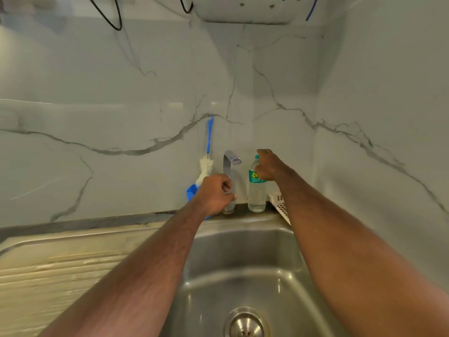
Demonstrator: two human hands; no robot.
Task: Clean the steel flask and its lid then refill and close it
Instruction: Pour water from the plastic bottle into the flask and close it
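Note:
The steel flask and its lid are not in sight. A chrome tap [232, 158] rises behind the steel sink [245, 259]. My left hand [215, 193] is closed around the tap's lower stem, just above its base. No water runs from the spout. Right of the tap stands a clear plastic water bottle [256, 199] with a green label and cap. My right hand [268, 166] wraps its upper part from the right, covering the neck and part of the label.
A bottle brush [206, 166] with a blue handle leans on the marble wall left of the tap, in a blue holder [190, 192]. A white perforated basket [281, 206] sits at the right. A ridged drainboard [73, 261] lies left; the drain [245, 324] is near.

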